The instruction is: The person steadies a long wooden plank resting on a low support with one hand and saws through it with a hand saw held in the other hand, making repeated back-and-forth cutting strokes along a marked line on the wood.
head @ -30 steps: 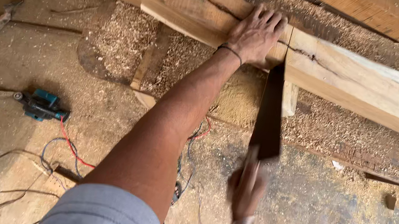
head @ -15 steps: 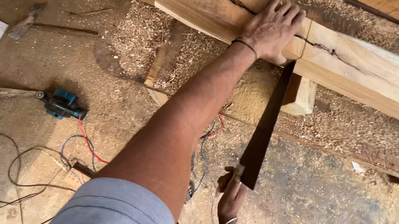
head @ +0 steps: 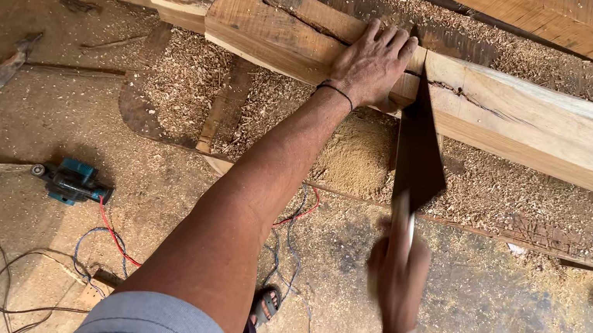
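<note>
My left hand [head: 371, 62] lies flat on a thick wooden beam [head: 552, 130], fingers spread, just left of a saw cut. My right hand [head: 398, 272], blurred by motion, grips the handle of a hand saw [head: 418, 149]. The dark saw blade stands in the cut in the beam, right beside my left hand's fingers. A pile of fine sawdust [head: 353, 155] lies on the ground under the cut.
A blue power tool [head: 75, 182] with red and dark cables lies on the dirt floor at the left. An adze-like tool [head: 14, 65] rests farther left. More planks [head: 538, 19] and wood shavings lie behind the beam. My sandalled foot [head: 266, 304] shows below.
The saw has been pushed forward and up into the cut, after being drawn back half a second ago. My left hand stays pressed on the beam.
</note>
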